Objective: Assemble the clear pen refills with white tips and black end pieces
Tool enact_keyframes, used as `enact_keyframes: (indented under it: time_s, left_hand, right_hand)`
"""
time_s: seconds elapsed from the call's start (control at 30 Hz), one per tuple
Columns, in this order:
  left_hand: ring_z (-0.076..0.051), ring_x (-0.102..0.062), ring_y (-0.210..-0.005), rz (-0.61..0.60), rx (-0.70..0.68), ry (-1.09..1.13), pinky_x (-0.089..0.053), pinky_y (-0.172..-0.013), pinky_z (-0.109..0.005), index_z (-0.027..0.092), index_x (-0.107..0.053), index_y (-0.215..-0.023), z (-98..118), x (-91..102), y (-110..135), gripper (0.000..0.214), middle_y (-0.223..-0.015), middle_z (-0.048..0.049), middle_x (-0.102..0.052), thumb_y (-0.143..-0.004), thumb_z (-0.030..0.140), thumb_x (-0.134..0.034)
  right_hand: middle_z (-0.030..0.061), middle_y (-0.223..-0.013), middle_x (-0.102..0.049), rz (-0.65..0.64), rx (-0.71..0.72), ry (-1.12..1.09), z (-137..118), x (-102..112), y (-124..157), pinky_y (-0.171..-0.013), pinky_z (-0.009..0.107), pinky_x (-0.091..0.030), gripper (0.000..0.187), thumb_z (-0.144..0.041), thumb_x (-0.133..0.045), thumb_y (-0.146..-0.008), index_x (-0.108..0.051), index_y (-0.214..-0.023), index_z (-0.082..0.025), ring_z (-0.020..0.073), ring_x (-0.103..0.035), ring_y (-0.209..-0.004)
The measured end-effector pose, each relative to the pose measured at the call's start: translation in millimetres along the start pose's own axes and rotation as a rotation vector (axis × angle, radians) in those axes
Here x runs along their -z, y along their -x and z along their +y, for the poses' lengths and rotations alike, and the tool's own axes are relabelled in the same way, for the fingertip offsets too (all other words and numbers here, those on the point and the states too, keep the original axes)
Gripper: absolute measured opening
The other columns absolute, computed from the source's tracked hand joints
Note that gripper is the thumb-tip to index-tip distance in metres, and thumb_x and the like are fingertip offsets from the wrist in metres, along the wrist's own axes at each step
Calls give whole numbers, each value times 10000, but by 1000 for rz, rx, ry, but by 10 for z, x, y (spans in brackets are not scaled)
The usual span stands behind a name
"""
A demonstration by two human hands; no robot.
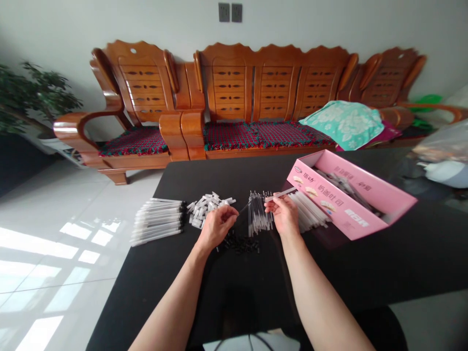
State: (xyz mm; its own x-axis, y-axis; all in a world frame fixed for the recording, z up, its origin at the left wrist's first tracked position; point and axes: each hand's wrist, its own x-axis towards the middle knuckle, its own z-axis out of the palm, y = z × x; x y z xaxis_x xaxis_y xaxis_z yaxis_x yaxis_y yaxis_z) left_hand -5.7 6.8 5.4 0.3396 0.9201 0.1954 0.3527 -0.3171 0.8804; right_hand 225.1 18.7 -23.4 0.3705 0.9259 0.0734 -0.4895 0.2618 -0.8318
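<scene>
My left hand (218, 225) is closed in a pinch on a thin pen refill (243, 211), which points right. In my right hand (285, 213) a translucent pen barrel (285, 193) is gripped between thumb and fingers, lying nearly level. Between the hands is a bundle of dark-tipped refills (259, 219). White pen caps (200, 210) are heaped beyond my left hand, and small black plugs (244, 243) lie loose below it. Further left, pens with black ends (158, 222) rest in a row. More bare barrels (309, 210) lie right of my right hand, partly hidden by it.
A pink cardboard box (351, 195) with wrapped items inside stands on the black table (248, 292) at the right. Behind the table runs a wooden sofa (234, 97) with a turquoise cushion (345, 124). A plastic bag (444, 146) sits at the far right.
</scene>
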Motion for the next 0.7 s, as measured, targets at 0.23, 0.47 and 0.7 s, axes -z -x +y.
enact_keyframes:
  time_s: [0.23, 0.47, 0.7]
  left_hand:
    - [-155, -589, -680, -86, -20, -4, -431, -643, -259, 177, -676, -922, 20, 4, 3, 153, -754, -22, -669, -869, 264, -561]
    - [-159, -604, -686, -103, -17, -25, -435, -642, -260, 188, -677, -925, 37, -7, 10, 151, -752, -17, -674, -870, 265, -560]
    - [-126, -560, -588, -87, 7, 25, -402, -536, -229, 198, -662, -925, 16, -86, 11, 140, -715, 2, -645, -874, 283, -564]
  right_hand:
    - [28, -672, -741, -5, 5, 1, -17, -3, -1, -453, 231, -535, 260, -233, -762, -684, -608, -887, -176, 161, -693, -546]
    - [22, -668, -736, -25, -7, 25, -7, -12, 8, -440, 216, -530, 246, -251, -756, -698, -605, -879, -183, 150, -687, -528]
    - [27, -671, -742, -121, -118, 53, 5, -86, 83, -418, 230, -530, 212, -238, -746, -687, -610, -839, -182, 157, -672, -497]
